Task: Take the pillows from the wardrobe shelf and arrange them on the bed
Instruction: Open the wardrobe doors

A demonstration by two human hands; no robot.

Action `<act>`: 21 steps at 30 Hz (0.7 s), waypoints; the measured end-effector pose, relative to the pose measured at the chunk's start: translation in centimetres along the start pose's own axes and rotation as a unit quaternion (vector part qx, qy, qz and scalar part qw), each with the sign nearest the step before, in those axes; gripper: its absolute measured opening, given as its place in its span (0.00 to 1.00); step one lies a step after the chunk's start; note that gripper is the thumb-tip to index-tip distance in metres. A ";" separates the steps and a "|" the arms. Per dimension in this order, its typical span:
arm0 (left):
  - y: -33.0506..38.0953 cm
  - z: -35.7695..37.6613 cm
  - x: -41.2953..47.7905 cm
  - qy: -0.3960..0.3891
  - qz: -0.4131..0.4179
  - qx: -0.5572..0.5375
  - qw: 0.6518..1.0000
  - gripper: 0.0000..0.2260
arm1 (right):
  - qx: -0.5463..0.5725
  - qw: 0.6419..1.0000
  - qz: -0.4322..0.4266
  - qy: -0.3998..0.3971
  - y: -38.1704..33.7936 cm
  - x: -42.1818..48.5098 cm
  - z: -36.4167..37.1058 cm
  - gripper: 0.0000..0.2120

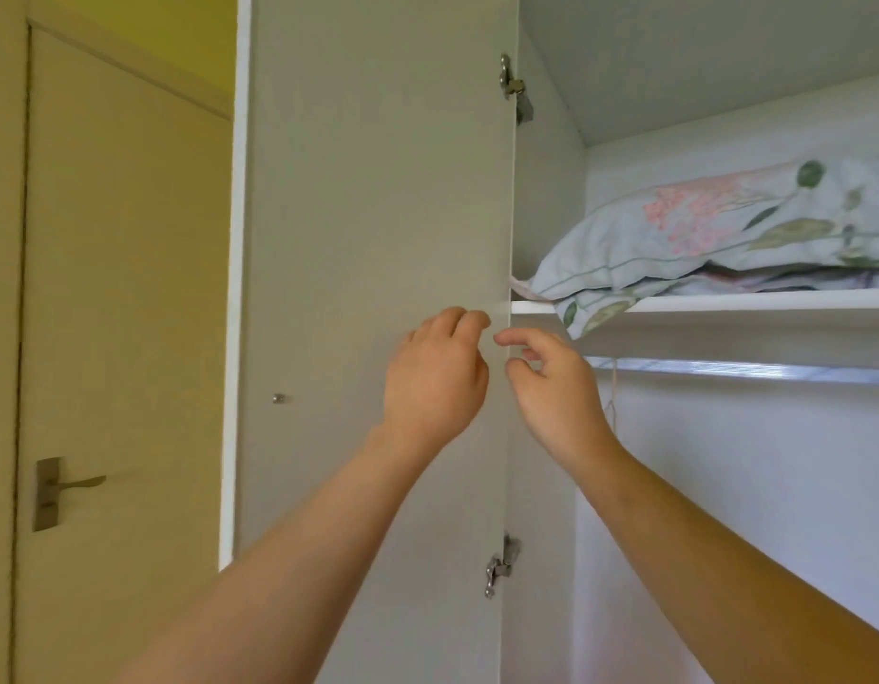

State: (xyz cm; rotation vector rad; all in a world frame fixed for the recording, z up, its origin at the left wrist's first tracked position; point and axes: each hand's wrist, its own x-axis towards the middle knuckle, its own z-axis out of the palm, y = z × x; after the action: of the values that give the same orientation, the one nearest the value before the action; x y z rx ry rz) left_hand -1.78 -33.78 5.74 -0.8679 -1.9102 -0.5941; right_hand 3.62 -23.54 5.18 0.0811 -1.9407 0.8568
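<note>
Both hands are empty with loosely curled fingers, and the flowered pillow (714, 229) lies long-ways on the wardrobe shelf (773, 301) at about two o'clock, nearer the right hand (556, 382) than the left hand (435, 377).

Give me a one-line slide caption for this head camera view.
Both bare hands, left hand and right hand, reach up empty toward floral pillows on the open wardrobe's shelf.

Bare forearms; sleeveless to the frame edge
</note>
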 end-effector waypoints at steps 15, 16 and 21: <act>15.5 13.5 12.8 0.009 0.069 -0.190 0.979 0.15 | -0.289 0.951 0.060 0.095 8.6 6.8 -19.0 0.16; 15.7 14.1 13.8 0.024 0.083 -0.194 0.977 0.15 | -0.307 0.945 0.058 0.100 9.0 7.4 -19.7 0.16; 16.5 16.3 18.9 0.057 0.146 -0.181 0.971 0.16 | -0.386 0.911 0.024 0.142 11.0 11.1 -22.7 0.17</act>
State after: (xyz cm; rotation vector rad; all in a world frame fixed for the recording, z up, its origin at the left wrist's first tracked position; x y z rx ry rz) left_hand -4.10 -5.79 15.89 -1.2925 -1.5529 -0.8058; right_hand 10.58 1.42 14.49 -0.5351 -1.8719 0.0696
